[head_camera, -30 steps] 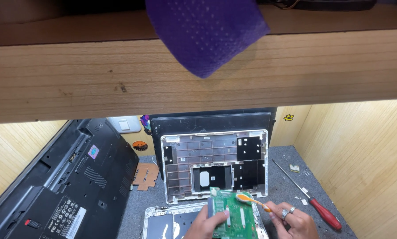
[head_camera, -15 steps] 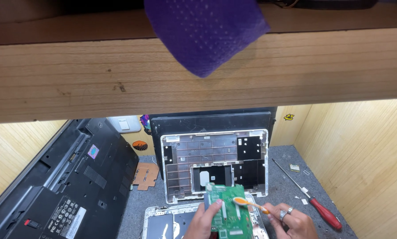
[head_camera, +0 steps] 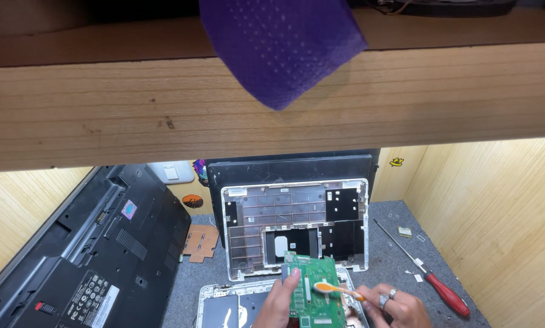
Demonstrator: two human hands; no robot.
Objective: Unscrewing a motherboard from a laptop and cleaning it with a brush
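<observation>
Left hand [head_camera: 278, 304] grips the green circuit board [head_camera: 313, 291] upright; right hand [head_camera: 400, 307] holds an orange toothbrush [head_camera: 339, 290], bristles on the board. Brushing appears underway; remaining areas call for light strokes.

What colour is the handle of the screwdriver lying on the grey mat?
Red, on the screwdriver at the right of the mat; the head view shows it.
</observation>
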